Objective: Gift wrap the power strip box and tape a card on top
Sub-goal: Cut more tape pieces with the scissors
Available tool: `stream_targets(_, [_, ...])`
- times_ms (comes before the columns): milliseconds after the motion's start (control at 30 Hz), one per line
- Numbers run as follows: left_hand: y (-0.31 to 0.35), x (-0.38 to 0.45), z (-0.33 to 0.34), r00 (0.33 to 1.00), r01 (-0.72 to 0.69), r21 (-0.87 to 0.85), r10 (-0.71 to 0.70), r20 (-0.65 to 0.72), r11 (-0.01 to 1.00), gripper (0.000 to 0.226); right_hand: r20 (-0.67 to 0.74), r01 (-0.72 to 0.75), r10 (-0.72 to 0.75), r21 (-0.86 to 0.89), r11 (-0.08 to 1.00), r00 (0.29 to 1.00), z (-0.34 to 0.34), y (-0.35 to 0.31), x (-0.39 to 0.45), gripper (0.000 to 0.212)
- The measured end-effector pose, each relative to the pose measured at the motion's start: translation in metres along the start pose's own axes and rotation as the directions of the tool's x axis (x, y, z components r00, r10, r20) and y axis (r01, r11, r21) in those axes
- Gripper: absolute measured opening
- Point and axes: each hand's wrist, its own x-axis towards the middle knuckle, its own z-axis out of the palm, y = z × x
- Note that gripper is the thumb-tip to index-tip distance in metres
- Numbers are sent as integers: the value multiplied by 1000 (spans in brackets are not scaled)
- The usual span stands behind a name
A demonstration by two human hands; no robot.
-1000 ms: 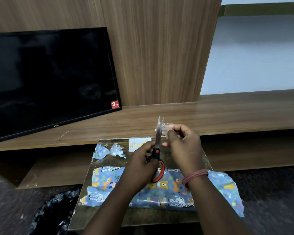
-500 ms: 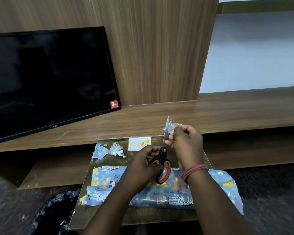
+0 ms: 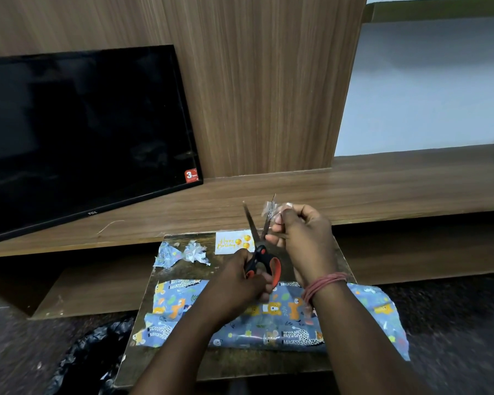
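At far left we saw a black TCL television [image 3: 80,132] leaning on the long wooden shelf [image 3: 382,186], its white brand mark readable on the lower bezel and a red sticker [image 3: 191,175] with a large "3" in its bottom right corner. Behind it rose a wood-grain panel [image 3: 268,81], with a pale wall [image 3: 425,86] to the right. A crumpled black plastic bag [image 3: 89,354] lay on the dark floor by the near left corner of the small wooden board [image 3: 183,363] where we worked.

On the board's far left edge sat a scrap of blue printed paper [image 3: 166,253] and a crumpled clear wad [image 3: 196,252] just beside it. Further right lay the white card [image 3: 231,243], gold script reading "Happy Birthday" beside orange balloons.

The wrapped power strip box [image 3: 268,323], in blue animal-print paper, lay across the board's middle, its right end overhanging the edge.

Our left hand [image 3: 240,283] curled round the black and orange handles of the scissors [image 3: 261,252], blades parted and pointing up. Our right hand [image 3: 305,238], a red thread band [image 3: 322,283] at the wrist, pinched a piece of clear tape [image 3: 271,210] between thumb and fingers, against the right-hand blade. Bare shelf stretched open to the right.
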Motion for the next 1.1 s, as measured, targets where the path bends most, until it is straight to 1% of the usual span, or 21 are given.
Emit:
stream_targets(67, [1,0,-1,1000,8,-39,-8,5,999,20,8,5,-5,-14,1000,1000,0,-1,-1,15])
stream_targets(100, [2,0,-1,1000,5,-30,-5,5,1000,23,10,4,-4,-21,1000,1000,0,-1,0,15])
stream_targets(167, [4,-1,-2,1000,-4,53,4,-13,999,23,30,-4,5,-28,1000,1000,0,-2,0,15])
stream_targets(200, [4,-1,-3,1000,-4,63,5,-19,998,21,48,-11,13,-22,1000,999,0,-3,1,15])
stream_targets(300, [4,2,-6,1000,29,-48,-29,1,998,21,101,-59,57,20,998,993,0,-6,1,15])
stream_targets(400, [3,4,-8,995,97,-147,-95,16,984,21,162,-149,136,72,986,977,-1,-9,0,18])
stream_targets(533, [5,3,-7,986,165,-191,-165,18,968,22,258,-310,269,135,941,928,-5,-15,1,12])
stream_targets(600, [5,4,-7,983,182,-217,-184,11,959,23,305,-377,313,177,909,899,-7,-17,1,13])
stream_targets(700, [6,2,-6,980,195,-282,-199,13,939,22,398,-450,335,244,859,854,-12,-22,4,14])
stream_targets(767, [8,1,-7,979,197,-293,-202,11,936,24,442,-476,335,260,840,832,-14,-26,6,14])
stream_targets(900, [16,-2,-9,980,201,-304,-195,51,931,28,410,-463,345,234,855,844,-17,-25,7,18])
stream_targets(1033, [15,-13,-8,953,303,-301,-277,126,904,22,375,-440,350,188,878,858,-19,-24,3,30])
stream_targets(1100, [14,-18,-8,941,334,-262,-306,142,905,21,351,-411,336,163,897,874,-18,-24,0,24])
